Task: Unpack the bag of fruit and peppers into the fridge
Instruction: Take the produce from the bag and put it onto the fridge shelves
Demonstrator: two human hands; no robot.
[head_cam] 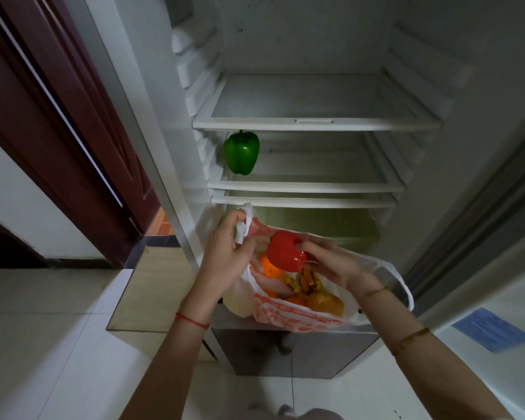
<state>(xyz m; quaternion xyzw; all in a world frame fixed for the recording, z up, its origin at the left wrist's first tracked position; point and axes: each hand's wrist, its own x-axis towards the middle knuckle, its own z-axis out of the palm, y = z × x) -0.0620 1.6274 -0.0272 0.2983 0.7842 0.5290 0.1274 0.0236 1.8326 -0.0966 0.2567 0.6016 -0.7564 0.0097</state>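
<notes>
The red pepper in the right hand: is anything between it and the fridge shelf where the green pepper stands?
Nothing visible blocks it. The right hand holds the red pepper above the bag, in front of the open fridge. The shelf with the green pepper is bare to its right.

Bag's (285, 313) lower contents behind its wall

The red pepper (285, 251) in the right hand (331, 262) is glossy and smooth, with a plastic-like sheen. The green pepper (241, 153) above the left hand (225, 256) shines likewise. The bag (285, 313) below both hands is thin, crinkled, translucent plastic. The fridge shelves (315, 124) above look like matt white plastic framing clear panes. The floor tiles (43, 344) are smooth and faintly glossy.
</notes>
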